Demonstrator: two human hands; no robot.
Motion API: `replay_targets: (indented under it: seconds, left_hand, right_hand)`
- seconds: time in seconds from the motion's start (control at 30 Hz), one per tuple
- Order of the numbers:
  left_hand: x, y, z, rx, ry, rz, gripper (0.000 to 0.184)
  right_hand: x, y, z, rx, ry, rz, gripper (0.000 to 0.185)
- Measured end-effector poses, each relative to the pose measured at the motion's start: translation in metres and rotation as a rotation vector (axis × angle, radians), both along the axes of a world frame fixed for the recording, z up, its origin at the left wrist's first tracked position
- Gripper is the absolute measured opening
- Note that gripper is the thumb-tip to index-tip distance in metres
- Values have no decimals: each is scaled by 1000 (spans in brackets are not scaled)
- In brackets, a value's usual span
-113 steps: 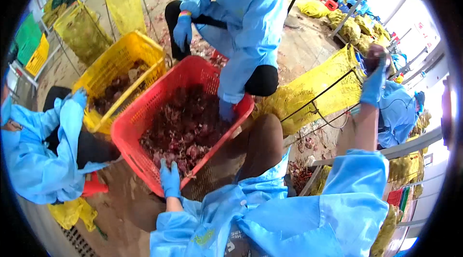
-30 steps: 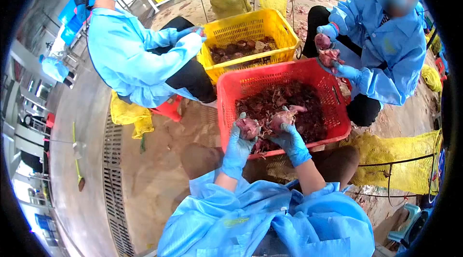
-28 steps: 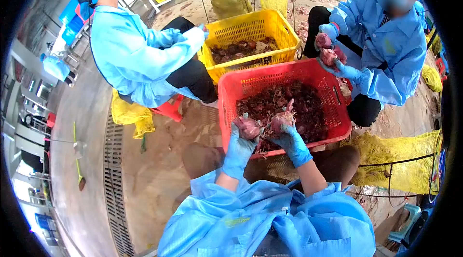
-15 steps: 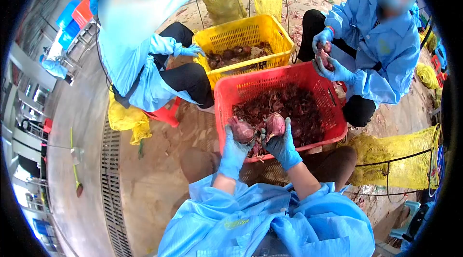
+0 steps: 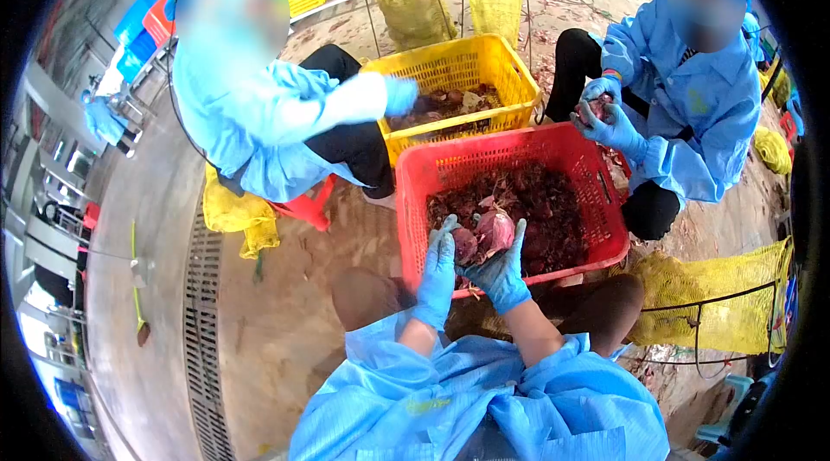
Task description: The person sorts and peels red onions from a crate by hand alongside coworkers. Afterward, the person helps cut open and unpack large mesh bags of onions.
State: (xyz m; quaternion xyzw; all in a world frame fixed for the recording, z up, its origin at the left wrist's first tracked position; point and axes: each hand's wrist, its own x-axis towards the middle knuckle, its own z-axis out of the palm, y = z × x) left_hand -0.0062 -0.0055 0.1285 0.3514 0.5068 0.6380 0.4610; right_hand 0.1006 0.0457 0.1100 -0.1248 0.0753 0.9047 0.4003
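Both of my hands wear blue gloves and are held close together over the near side of a red crate [image 5: 510,150]. My left hand [image 5: 437,269] is closed around a dark red onion [image 5: 464,246], partly covered by its fingers. A larger pinkish-red onion [image 5: 495,231] rests in my right hand [image 5: 501,279], with its dry tip pointing up. The two onions sit side by side, seemingly touching. Below them, the crate holds a heap of dark red onion skins [image 5: 549,210] and what look like onions.
Behind the red crate stands a yellow crate [image 5: 450,59] with onions and skins. A co-worker [image 5: 251,106] sits at left, one arm over it. Another co-worker [image 5: 692,98] at right holds an onion. A yellow mesh bag [image 5: 713,297] on a wire frame is at right.
My hands have drawn together, bringing the two onions side by side. The left co-worker's arm has swung down across the yellow crate. The right co-worker's hands have come closer together.
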Motion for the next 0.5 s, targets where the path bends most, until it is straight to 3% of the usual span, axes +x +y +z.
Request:
replay_targets:
  seconds: [0.03,0.13,0.17,0.27,0.3,0.37,0.43,0.5]
  left_hand:
    - [-3,1,-3,36,291,-14,44]
    - [-7,-4,0,109,508,-49,39]
    - [-8,-4,3,163,640,-68,37]
    - [-7,-6,11,191,580,-43,35]
    - [-9,-4,1,237,577,34,32]
    - [-12,-6,-1,172,350,65,32]
    - [-23,-6,-23,93,371,32,32]
    - [-29,-8,-42,13,389,-3,33]
  right_hand:
    - [0,0,-1,20,-37,-19,99]
    - [3,-3,-10,46,42,-30,98]
    - [1,-4,-10,196,-144,-53,97]
    - [8,1,-44,961,-909,-74,82]
    - [11,3,-37,880,-797,-124,81]
    - [25,13,-10,472,-289,-119,79]
    - [37,30,-1,466,-268,-157,76]
    - [39,57,-10,701,-576,-281,76]
